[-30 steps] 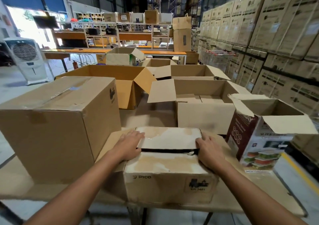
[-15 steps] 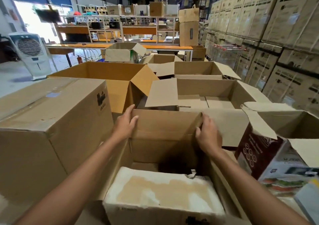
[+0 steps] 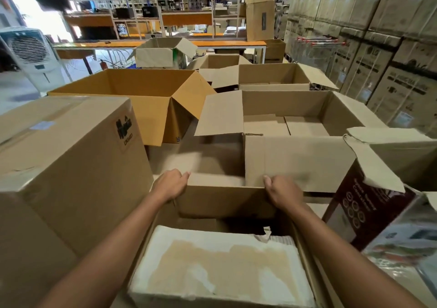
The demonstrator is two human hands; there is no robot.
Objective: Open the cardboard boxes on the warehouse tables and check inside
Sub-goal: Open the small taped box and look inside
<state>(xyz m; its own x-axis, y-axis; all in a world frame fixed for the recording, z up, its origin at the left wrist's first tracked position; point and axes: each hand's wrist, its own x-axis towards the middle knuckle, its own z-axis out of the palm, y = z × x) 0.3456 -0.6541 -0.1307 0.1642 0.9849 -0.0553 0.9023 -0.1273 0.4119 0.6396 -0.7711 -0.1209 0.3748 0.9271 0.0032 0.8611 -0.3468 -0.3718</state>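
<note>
The big closed box [image 3: 71, 166] on the left has a black sticker [image 3: 124, 126]. Under it is printed "UN3481". The print on the stacked boxes [image 3: 390, 83] at the right is too blurry to read.

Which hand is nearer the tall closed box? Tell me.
Left. The left hand grips the flap beside the closed box; the right hand grips the flap's other end.

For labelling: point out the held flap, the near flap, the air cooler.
held flap [image 3: 224, 201]: head view, its middle.
near flap [image 3: 220, 267]: head view, peeled middle.
air cooler [image 3: 29, 50]: head view, front grille.
</note>
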